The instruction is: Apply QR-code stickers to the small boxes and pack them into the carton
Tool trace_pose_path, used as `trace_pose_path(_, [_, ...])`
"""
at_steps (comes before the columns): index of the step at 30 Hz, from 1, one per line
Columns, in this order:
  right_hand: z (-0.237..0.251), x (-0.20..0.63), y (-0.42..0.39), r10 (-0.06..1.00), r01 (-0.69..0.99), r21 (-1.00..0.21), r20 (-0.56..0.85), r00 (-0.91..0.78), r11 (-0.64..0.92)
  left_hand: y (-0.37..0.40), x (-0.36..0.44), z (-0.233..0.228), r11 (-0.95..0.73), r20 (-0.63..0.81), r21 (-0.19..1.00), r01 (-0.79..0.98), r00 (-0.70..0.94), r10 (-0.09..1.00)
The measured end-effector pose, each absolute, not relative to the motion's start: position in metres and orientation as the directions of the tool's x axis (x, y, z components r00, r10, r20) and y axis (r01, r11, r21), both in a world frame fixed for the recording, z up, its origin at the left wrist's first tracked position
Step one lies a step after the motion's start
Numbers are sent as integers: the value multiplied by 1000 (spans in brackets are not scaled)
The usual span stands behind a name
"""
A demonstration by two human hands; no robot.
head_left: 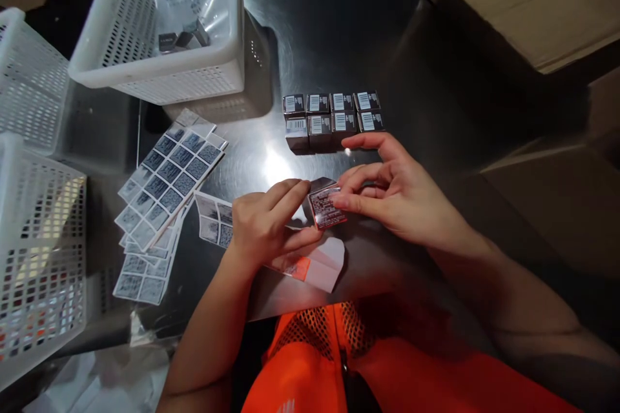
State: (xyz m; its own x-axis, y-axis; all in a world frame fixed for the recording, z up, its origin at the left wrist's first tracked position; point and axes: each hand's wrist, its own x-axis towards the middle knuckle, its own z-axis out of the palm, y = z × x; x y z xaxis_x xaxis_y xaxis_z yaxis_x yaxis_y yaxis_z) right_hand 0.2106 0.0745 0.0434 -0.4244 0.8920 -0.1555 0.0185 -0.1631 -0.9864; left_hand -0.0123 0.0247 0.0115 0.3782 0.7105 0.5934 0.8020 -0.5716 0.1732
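Far left: two white perforated baskets, a lower basket (53, 239) and an upper basket (31, 97). Loose white sheeting (101, 381) at the bottom corner, paper or plastic, cannot tell which.

Next, a large white basket (165, 74) on the shiny metal counter (261, 161); a few dark boxes (168, 42) and clear plastic inside. Below it, overlapping label sheets (169, 171), fanned at a slant, printed in grids of grey patterned squares. A narrower label strip (210, 216) runs up to the left hand.

Left hand (266, 222): bent, fingertips at the top of a small box (327, 210), thumb at its lower edge, pinching it. Small box is dark with red, fine print on the face turned up; held tilted between both hands, above the near part of the counter. Under the left hand, a pale strip (329, 261) with an orange patch; cannot tell whether it joins the label strip.

Beyond, eight dark boxes (333, 122), two rows of four, barcodes facing up.

Right hand (387, 187): thumb pressed on the printed face, forefinger stretched out near the front row, contact unclear. Far right, cardboard (533, 0).
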Motion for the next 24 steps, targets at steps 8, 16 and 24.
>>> trace_pose_path(8, [33, 210, 69, 974, 239, -959, 108, -199, 155, 25, -8, 8, -440, 580, 209, 873, 251, 775])
trace_pose_path(16, [10, 193, 55, 472, 49, -625, 534, -701, 779, 35, -19, 11, 81, 465, 341, 936, -243, 851])
trace_pose_path(24, [-4, 181, 39, 550, 240, -635, 350, -758, 734, 37, -19, 26, 265, 118, 412, 872, -339, 933])
